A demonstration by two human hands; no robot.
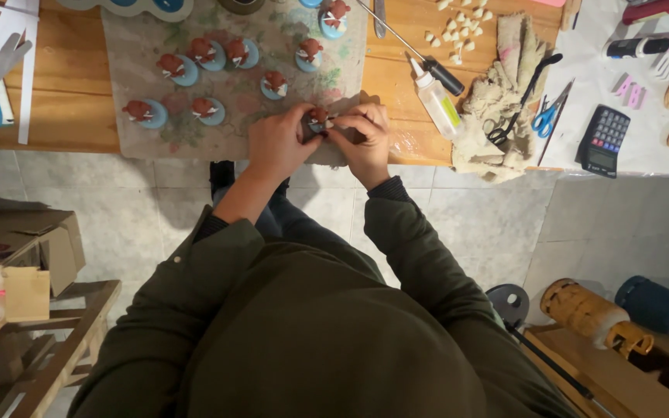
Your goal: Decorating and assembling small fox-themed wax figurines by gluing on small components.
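Currently left hand (276,145) and right hand (365,139) pinch one small red-brown clay figurine on blue round base (318,118) at wooden table (71,101) edge; likely detailing step, needs fine fingertip pressure.

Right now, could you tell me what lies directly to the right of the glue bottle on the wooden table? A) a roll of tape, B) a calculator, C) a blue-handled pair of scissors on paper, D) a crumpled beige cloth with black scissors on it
D: the glue bottle lies beside a crumpled beige cloth, and black scissors rest on that cloth; the calculator sits farther right.
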